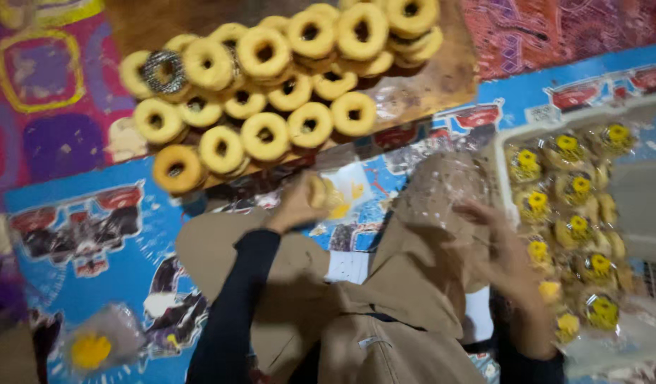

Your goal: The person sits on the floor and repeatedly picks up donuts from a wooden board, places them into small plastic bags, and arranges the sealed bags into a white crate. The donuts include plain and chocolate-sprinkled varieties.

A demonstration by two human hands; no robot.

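A doughnut (316, 192) is pinched in the left hand (297, 206) at 12 o'clock, below the board (442, 78), while a clear bag (431, 192) is touched by the spread right hand (502, 249), so bagging seems underway, calling for an opened bag mouth.

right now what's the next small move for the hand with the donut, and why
Probably bring the left hand and its donut across to the clear plastic bag by the right hand and slip it in. The donut is off the wooden board, the bag looks empty, and the white bin holds bagged donuts.
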